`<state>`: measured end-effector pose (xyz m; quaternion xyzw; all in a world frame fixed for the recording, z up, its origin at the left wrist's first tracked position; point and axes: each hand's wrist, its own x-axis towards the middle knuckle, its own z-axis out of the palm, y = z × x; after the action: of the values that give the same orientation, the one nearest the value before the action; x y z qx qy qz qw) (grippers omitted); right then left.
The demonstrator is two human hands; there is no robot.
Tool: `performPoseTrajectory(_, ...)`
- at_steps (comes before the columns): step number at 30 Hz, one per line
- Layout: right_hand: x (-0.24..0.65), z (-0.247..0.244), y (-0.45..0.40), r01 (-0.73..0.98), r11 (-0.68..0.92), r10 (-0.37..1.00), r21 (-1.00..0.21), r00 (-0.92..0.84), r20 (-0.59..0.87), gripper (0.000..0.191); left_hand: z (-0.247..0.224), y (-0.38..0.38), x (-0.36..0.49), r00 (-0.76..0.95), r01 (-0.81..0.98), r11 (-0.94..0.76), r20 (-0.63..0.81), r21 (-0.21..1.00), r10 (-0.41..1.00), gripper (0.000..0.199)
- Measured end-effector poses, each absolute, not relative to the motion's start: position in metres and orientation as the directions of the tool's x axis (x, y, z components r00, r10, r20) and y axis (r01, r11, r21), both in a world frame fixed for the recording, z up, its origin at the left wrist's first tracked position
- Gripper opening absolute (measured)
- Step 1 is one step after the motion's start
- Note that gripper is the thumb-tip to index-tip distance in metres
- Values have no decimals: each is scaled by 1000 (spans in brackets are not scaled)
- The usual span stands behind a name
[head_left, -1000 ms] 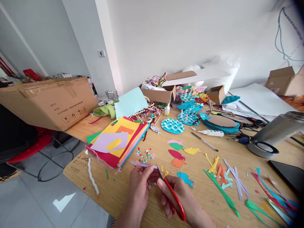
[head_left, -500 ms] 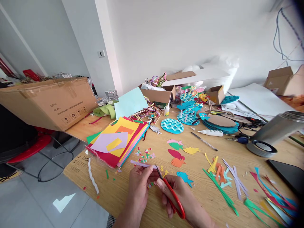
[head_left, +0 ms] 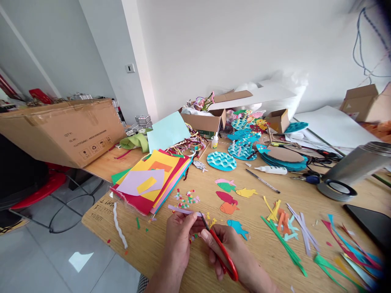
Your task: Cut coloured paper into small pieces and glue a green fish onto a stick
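Near the table's front edge, my left hand [head_left: 181, 236] pinches a narrow purple paper strip [head_left: 180, 210] that sticks out to the left. My right hand [head_left: 227, 248] is closed round red-handled scissors [head_left: 226, 254], whose dark blades meet the strip's right end. Small paper bits lie beside and beneath the hands. Just beyond are paper fish: a blue fish [head_left: 237, 229], an orange fish [head_left: 228, 208], a yellow fish [head_left: 246, 193], and red, green and pink ones. Whether the blades are fully closed is too small to tell.
Stacked coloured paper [head_left: 146, 183] lies to the left, coloured strips [head_left: 284, 240] to the right. Farther back are a wavy blue disc [head_left: 221, 161], a glue bottle [head_left: 271, 170] and a pen [head_left: 262, 180]. A metal flask [head_left: 359, 165] and black phone [head_left: 369, 228] are at the right.
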<state>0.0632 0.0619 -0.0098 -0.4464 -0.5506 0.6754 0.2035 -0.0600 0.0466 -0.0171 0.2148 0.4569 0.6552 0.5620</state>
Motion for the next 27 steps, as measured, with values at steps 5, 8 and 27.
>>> performPoseTrajectory(5, 64, -10, 60, 222, -306, 763, -926, -524, -378, 62, -14, 47, -60, -279, -553, 48, -238, 832, 930, 18)
performPoseTrajectory(8, 64, -10, 59, 226, -305, 765, -925, -521, -380, 61, -13, 47, -60, -277, -561, 60, -256, 825, 926, 18)
performPoseTrajectory(27, 64, -9, 60, 244, -310, 757, -919, -522, -394, 63, -7, 47, -58, -297, -564, 64, -275, 823, 914, 19)
